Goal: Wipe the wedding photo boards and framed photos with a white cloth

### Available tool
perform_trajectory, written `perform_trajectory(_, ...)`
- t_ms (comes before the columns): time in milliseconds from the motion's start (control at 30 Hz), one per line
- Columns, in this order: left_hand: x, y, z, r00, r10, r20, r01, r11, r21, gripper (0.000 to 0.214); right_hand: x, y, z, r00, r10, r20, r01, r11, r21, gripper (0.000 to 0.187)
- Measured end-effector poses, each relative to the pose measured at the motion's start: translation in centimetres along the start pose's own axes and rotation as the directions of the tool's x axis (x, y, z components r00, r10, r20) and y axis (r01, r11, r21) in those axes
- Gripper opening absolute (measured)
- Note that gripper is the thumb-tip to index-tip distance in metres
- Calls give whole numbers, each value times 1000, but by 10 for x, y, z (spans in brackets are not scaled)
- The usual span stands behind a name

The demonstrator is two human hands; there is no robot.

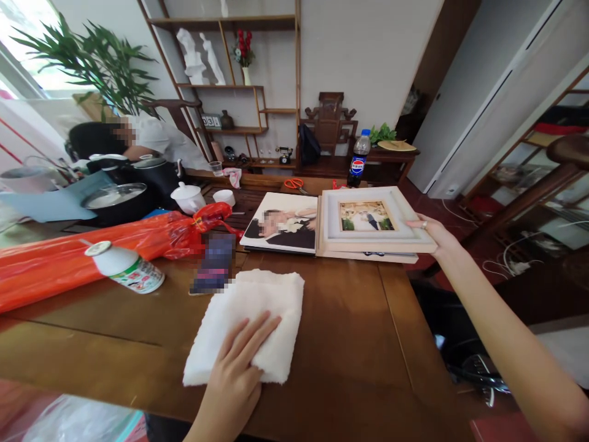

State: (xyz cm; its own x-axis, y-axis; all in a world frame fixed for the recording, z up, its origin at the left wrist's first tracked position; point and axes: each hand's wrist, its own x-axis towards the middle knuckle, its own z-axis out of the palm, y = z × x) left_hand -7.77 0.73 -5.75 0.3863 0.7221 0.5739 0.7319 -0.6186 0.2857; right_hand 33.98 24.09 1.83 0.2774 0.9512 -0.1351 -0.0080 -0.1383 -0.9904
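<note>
My left hand lies flat with its fingers stretched out on a folded white towel on the wooden table. At the right, my right hand grips the edge of a cream picture frame, which holds a small photo of a couple outdoors. The frame rests over the right part of an open photo album, whose left page carries a large photo. The fingers under the frame are hidden. Just beyond the towel, to the left, is a blurred dark phone.
A tilted white bottle and a long red plastic-wrapped bundle are on the left. Behind stand a white lidded teacup, pots, orange-handled scissors and a Pepsi bottle. A person leans down at the far left.
</note>
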Motion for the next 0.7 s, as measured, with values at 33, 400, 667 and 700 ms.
perform_trajectory(33, 0, 0, 1, 1000, -6, -5, 6, 1000, -9, 36, 1, 0, 1, 1000, 4, -8, -4, 1000, -10, 36)
perform_trajectory(400, 3, 3, -4, 999, -24, 23, 23, 1000, 16, 39, 1, 5, 9, 999, -13, -31, 9, 995, -95, 45)
perform_trajectory(667, -1, 0, -4, 997, -36, 68, 36, 999, 3, 39, 8, -6, 7, 998, -39, -49, 15, 914, -405, 39)
perform_trajectory(700, -1, 0, -4, 997, -30, 66, 29, 1000, 7, 39, 9, -9, 5, 999, -32, -42, 10, 898, -441, 37)
